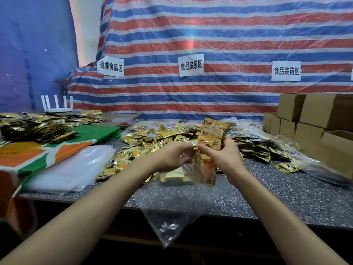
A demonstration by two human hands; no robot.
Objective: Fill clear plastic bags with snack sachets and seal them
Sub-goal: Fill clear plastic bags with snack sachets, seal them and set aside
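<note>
Just above the middle of the table (267, 192), the right hand (227, 159) grips a small upright sheaf of sachets (214, 134) with thumb and fingers curled round it. At least three can be counted, each a flat, shiny gold rectangle with dark print. The lowest one dips into the mouth of one clear bag (172, 213). That bag is thin, crinkled film – it lies across the speckled grey tabletop and droops over the near edge. A few more gold packets sit flat inside it, too blurred to count. The left hand (170, 157) has its fingers curled at the bag's mouth and seems to pinch the film there.

Behind the hands spreads a loose heap of gold packets (152, 138), far too many to count. To the left lies a flat stack of clear bags (76, 167), partly on an orange-and-green sheet (47, 150). At the right stand at least six plain brown cardboard boxes (315, 119). A white router (57, 109) with five aerials sits at the back left. Three white paper signs (191, 65) hang on the striped tarpaulin (210, 35) – red, white and blue.
</note>
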